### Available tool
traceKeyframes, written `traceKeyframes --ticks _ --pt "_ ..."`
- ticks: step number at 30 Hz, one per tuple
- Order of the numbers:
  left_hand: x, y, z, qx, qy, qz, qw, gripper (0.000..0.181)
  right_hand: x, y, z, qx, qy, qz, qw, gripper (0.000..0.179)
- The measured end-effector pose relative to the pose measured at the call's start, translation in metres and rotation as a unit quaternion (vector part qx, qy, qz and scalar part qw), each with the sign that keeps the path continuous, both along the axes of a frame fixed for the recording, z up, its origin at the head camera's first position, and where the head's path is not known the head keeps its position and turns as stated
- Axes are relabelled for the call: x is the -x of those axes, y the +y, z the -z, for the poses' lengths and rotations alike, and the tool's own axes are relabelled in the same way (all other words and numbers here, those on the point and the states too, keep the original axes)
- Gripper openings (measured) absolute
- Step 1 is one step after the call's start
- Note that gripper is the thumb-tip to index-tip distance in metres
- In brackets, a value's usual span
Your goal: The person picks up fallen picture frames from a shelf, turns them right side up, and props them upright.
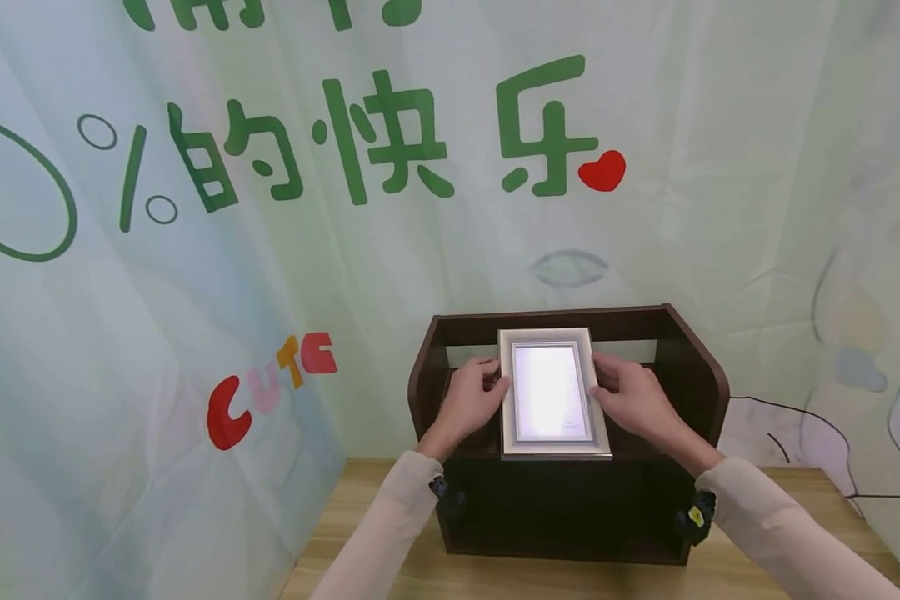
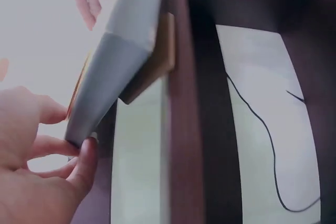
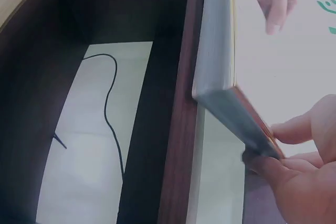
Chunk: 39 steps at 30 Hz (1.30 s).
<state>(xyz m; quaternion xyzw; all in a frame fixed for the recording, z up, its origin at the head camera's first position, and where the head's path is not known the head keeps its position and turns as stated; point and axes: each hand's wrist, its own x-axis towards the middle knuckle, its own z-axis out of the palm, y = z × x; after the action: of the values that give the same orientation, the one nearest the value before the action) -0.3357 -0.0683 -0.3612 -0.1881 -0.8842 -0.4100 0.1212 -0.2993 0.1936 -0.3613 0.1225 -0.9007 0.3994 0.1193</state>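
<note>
A silver picture frame (image 1: 551,392) with a bright, pale panel stands tilted back at the dark brown shelf unit (image 1: 562,508). Its lower edge is at the front of the upper shelf board. My left hand (image 1: 471,398) pinches the frame's left edge between thumb and fingers. On the opposite edge, my right hand (image 1: 636,398) grips it the same way. Seen from the side in the left wrist view, the frame's thick grey edge (image 2: 113,69) has a brown piece (image 2: 152,64) jutting from its back. The right wrist view shows the right hand's fingertips (image 3: 262,163) at a corner.
The shelf unit's raised side panels (image 1: 701,375) stand on either side of the hands. Beneath it lies a light wood tabletop (image 1: 390,533). A pale printed curtain (image 1: 450,250) with green characters hangs close behind and to the left.
</note>
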Motion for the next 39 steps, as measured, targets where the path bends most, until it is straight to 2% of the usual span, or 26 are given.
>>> traceKeyframes --ticks 5,7,16,23,33,39 --pt "0.002 0.0 -0.006 -0.061 0.015 0.001 0.998 0.046 0.0 0.0 -0.007 0.058 -0.003 0.027 0.998 0.064" --pt "0.002 -0.001 -0.007 -0.072 0.022 0.001 0.9971 0.048 -0.001 -0.001 -0.01 0.072 -0.005 0.033 0.9968 0.061" --pt "0.003 0.0 -0.008 -0.116 0.051 -0.006 0.9919 0.05 0.002 -0.002 -0.013 0.098 0.029 0.035 0.9942 0.057" --pt "0.006 -0.001 -0.006 -0.149 0.074 -0.007 0.986 0.049 0.004 -0.002 -0.011 0.123 0.071 0.041 0.989 0.055" --pt "0.003 -0.003 -0.003 -0.182 0.099 0.003 0.9783 0.045 -0.002 0.003 -0.006 0.127 0.088 0.039 0.9872 0.056" --pt "-0.002 -0.005 -0.003 -0.183 0.122 0.009 0.9755 0.045 -0.006 0.007 -0.005 0.113 0.094 0.024 0.9888 0.055"
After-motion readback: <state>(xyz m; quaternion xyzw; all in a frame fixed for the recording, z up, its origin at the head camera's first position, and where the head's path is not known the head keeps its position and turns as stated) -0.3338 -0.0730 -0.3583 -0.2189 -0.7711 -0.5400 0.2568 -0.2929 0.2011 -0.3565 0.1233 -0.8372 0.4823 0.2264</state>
